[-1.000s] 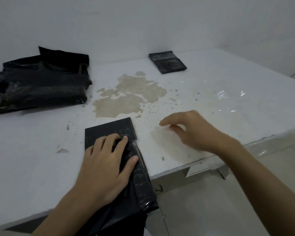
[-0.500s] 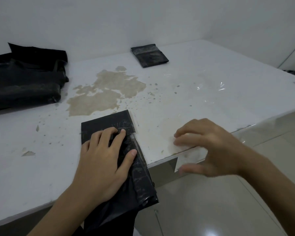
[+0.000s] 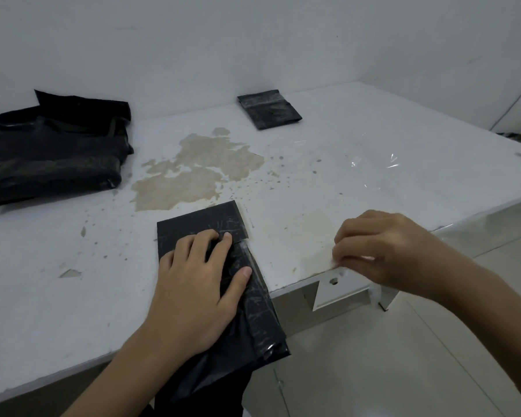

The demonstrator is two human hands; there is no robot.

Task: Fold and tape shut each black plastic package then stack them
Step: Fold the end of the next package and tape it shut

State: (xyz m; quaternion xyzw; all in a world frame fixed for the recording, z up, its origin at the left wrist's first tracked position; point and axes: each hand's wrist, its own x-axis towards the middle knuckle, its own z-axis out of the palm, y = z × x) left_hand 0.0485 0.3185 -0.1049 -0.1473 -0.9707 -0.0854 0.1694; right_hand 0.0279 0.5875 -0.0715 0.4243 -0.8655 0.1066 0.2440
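A black plastic package (image 3: 199, 219) lies at the front edge of the white table (image 3: 328, 139), its folded top flat and its lower end hanging over the edge. My left hand (image 3: 199, 284) presses flat on it with straight fingers. My right hand (image 3: 382, 245) is at the table's front edge to the right of the package. Its fingertips are curled together and pinch what looks like a piece of clear tape (image 3: 367, 258). A folded, taped black package (image 3: 268, 112) lies at the back of the table.
A heap of loose black plastic packages (image 3: 48, 152) fills the back left. Clear tape strips (image 3: 373, 164) glint on the table at the right. A brown worn patch (image 3: 199, 173) marks the middle. A white bracket (image 3: 337, 290) sits under the edge, above a tiled floor.
My right hand left the tabletop, dropped to the table's front edge and closed its fingertips there. My left hand has stayed pressed on the package.
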